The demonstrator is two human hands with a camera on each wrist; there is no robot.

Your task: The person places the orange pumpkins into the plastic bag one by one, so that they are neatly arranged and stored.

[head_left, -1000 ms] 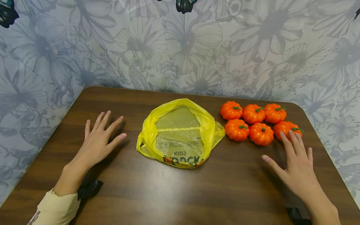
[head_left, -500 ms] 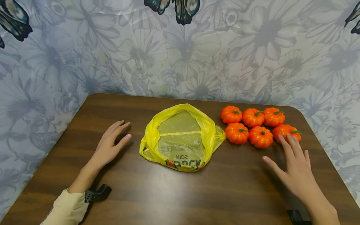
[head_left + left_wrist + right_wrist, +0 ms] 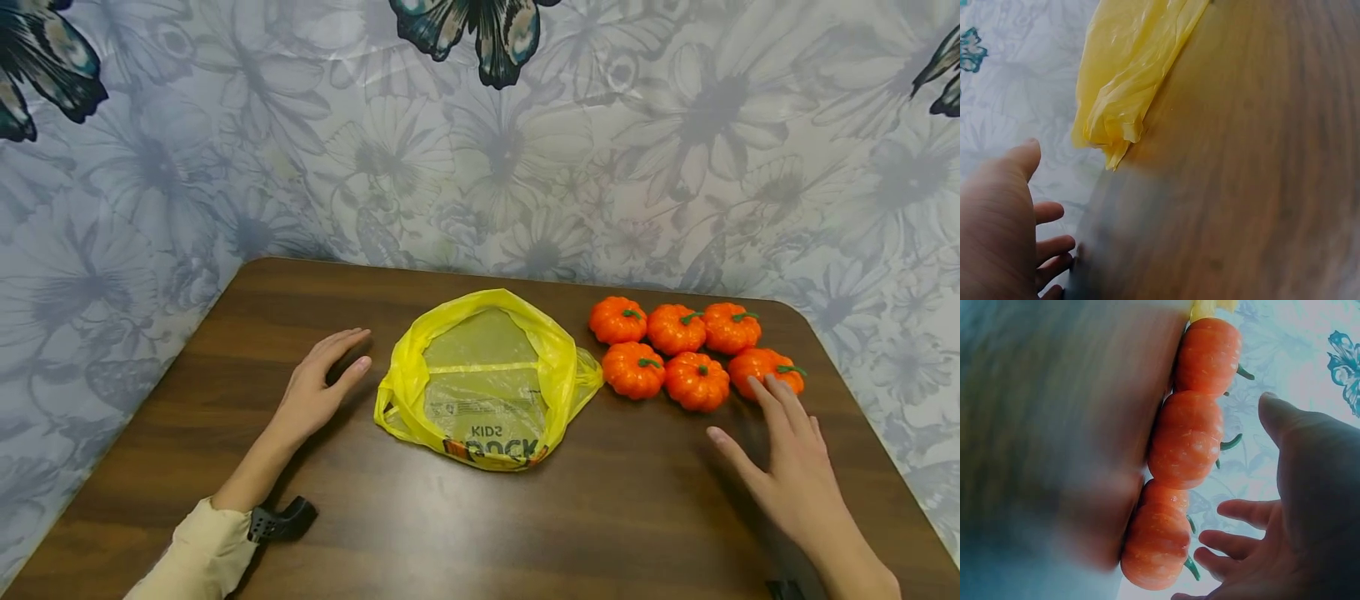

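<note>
A yellow plastic bag (image 3: 562,367) lies in the middle of the table, its mouth spread wide and mirrored dark print showing inside. Left of it is my left hand (image 3: 313,387), fingers relaxed and holding nothing; the left wrist view shows the thumb near the bag's crumpled side (image 3: 1116,106). At the right, several small orange pumpkins (image 3: 697,382) with green stems stand in two rows. My right hand (image 3: 787,467) is close to the front-right pumpkin (image 3: 753,367), fingertips overlapping it in the head view. In the right wrist view the fingers are loosely extended and hold nothing.
The brown wooden table (image 3: 450,533) has rounded far corners. Right behind it rises a wall (image 3: 300,167) with grey flowers and dark butterflies. The bag's right handle end reaches the nearest pumpkins. A black wrist strap (image 3: 285,521) sits on the left wrist.
My left hand has moved right toward the bag, and its spread fingers have drawn together. My right hand has barely moved. The head view has tilted up a little. Bag and pumpkins stay put.
</note>
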